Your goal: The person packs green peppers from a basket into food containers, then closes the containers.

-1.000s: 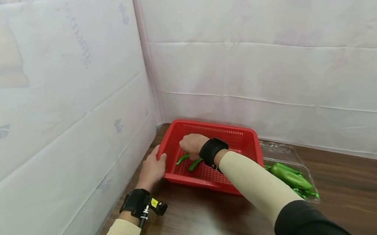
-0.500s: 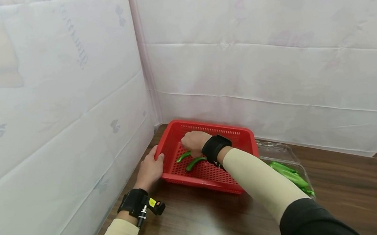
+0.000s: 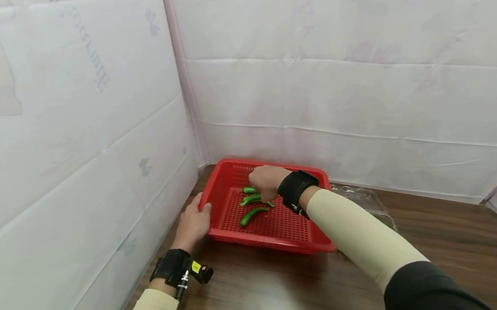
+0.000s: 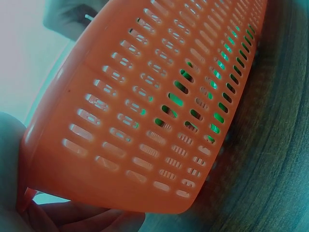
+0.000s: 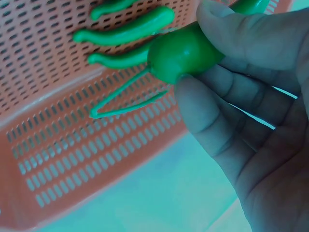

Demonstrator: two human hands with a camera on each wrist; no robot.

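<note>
Resting on a dark wooden table, nearest the camera, both forearms in beige sleeves, each wrist strapped with a black band. Left hand laid against the near-left corner of the red basket, thumb hooked over the rim, remaining fingers tucked under the perforated wall, gripping it; green shapes glimpsed through the slots in the left wrist view. Beyond those fingers, on the basket's slotted floor, one loose green pepper lying flat, apart from the right hand. Farther in, right hand lowered over the basket's middle, fingers curled round a held green pepper, its rounded end bulging out between thumb and forefinger. Just past those fingertips, two more peppers stretched side by side on the basket floor, stems pointing away from the palm; a thin green stem loop trailing from below the gripped end. Seen from the head camera, peppers partly hidden beneath the knuckles. Behind the right wrist, a clear plastic tray set just beside the basket's far-right edge, contents mostly hidden by the forearm. Farthest back, pale fabric-covered wall panels closing the corner on two sides.
</note>
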